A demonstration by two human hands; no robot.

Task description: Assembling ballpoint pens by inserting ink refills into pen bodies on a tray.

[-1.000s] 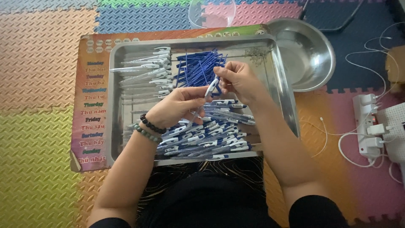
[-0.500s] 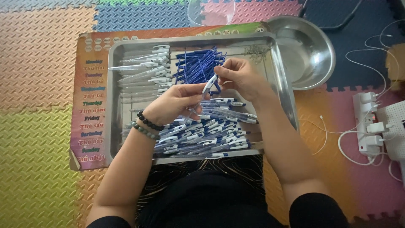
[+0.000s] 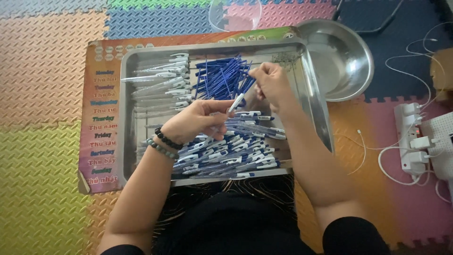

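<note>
So my left hand [image 3: 200,120] is closed around a clear pen barrel [image 3: 234,103] with a white tip, holding it angled up over the middle of the metal tray [image 3: 126,118], and my right hand [image 3: 272,85] is pinched shut at the edge of the blue refill pile [image 3: 222,78], fingertips on what looks like one thin refill, though it's honestly too small to be sure. These barrels seem super light and stiff, kinda slick plastic, so I'd say grab around the middle rather than near the tip. The refills look skinny and a bit bendy, so a gentle pinch near one end seems best. Looks-wise the barrel is see-through with a white clip end. Right below my hands there's a heap of finished pens [image 3: 231,153] in white and blue, and the empty barrels [image 3: 160,80] are stacked on the tray's left side. The tray sits on a colourful printed mat [image 3: 101,118] on foam floor tiles [image 3: 42,71], with a steel bowl [image 3: 337,59] at the right corner and a power strip [image 3: 413,137] farther off.
</note>
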